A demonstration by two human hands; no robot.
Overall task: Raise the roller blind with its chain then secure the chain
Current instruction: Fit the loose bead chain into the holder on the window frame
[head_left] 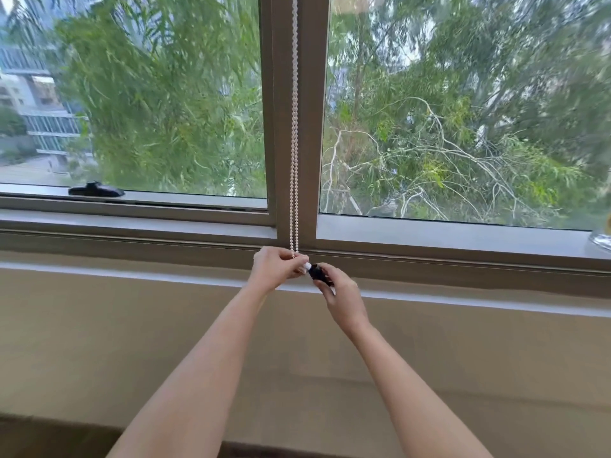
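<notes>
A white beaded chain (pixel 294 133) hangs as a double strand down the central window post (pixel 309 110). My left hand (pixel 276 267) pinches the bottom of the chain loop, where a small white piece (pixel 305 266) shows between its fingertips. Right beside it, my right hand (pixel 340 294) holds a small black object (pixel 318 273) against that white piece, just below the sill. The blind itself is out of view above the frame; both panes are uncovered.
A black window handle (pixel 96 190) lies on the left pane's lower frame. The grey sill (pixel 132 223) runs across the view above a beige wall (pixel 99 342). A glass object (pixel 602 241) stands at the sill's far right. Trees and buildings show outside.
</notes>
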